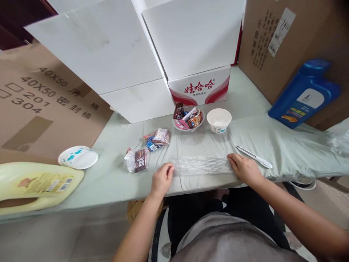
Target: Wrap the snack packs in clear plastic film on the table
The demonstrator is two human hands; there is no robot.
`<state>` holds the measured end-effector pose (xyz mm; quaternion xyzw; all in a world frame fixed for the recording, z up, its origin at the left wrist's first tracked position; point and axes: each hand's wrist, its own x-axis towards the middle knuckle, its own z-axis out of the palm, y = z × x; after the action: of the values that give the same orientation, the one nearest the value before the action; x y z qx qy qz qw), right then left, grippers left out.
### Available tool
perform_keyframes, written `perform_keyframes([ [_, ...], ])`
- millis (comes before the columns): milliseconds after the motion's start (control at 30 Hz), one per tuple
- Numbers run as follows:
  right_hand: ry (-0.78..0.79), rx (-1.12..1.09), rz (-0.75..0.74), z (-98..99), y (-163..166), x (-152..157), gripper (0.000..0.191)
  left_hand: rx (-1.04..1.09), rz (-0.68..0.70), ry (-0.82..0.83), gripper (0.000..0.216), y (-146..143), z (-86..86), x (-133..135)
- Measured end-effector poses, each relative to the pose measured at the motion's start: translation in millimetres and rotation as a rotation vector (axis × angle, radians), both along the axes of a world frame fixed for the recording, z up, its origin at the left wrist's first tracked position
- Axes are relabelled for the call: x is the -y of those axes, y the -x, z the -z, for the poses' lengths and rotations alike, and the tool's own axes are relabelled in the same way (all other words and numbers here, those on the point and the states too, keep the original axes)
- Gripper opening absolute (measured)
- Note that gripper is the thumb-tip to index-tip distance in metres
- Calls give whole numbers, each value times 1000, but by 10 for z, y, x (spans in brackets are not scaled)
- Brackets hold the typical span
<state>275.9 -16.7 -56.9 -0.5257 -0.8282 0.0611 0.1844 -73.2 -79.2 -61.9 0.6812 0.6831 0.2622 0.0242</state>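
Observation:
A strip of clear plastic wrap lies flat on the pale green cloth near the table's front edge. My left hand has curled fingers pinching the strip's left end. At its right end my right hand presses down, fingers bent on the film. Just beyond the strip stand a bowl of wrapped snacks and an empty white paper bowl. A white knife-like tool lies right of my right hand.
Loose snack packets and a wrapped snack bundle lie left of the strip. A paper lid and a yellow jug sit at left, a blue bottle at right. White cartons and brown boxes line the back.

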Motion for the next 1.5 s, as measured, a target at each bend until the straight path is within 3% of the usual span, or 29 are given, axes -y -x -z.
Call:
perform_keyframes([
  [133,19,225,98,-3,104,-84,37,-130,-16,6,23,-59,62,-210],
  [333,19,253,149,23,123,-90,37,-280,-151,63,27,-127,70,-263],
  [467,-145,147,124,-70,103,-52,32,-289,-238,-122,28,-225,-97,-217],
  [567,-283,54,-22,-146,172,26,32,-224,-28,-242,25,-442,-197,-135],
  [633,-282,59,-237,-121,259,80,42,-206,199,-151,30,-627,-185,-83],
  [700,-233,108,-422,-29,329,115,61,-238,338,-6,47,-776,-111,-51],
  [767,-166,156,-467,84,333,133,77,-285,361,104,66,-845,-17,-44],
  [867,-110,189,-389,189,176,164,83,-318,361,171,73,-831,71,-59],
  [1067,-157,137,-374,148,-324,407,51,-346,270,86,58,-999,-45,-1],
  [1167,-154,9,-409,27,-412,588,43,-237,311,51,47,-1227,-141,90],
  [1300,-121,-171,-531,-314,-329,717,35,-17,684,123,55,-1345,-165,181],
  [1367,-51,-280,-611,-510,-234,676,27,106,803,151,72,-1296,-125,198],
  [1433,80,-374,-663,-662,-111,541,19,221,826,183,82,-1222,-79,203],
  [1500,239,-430,-660,-732,42,315,17,292,816,228,79,-1164,-58,203],
])
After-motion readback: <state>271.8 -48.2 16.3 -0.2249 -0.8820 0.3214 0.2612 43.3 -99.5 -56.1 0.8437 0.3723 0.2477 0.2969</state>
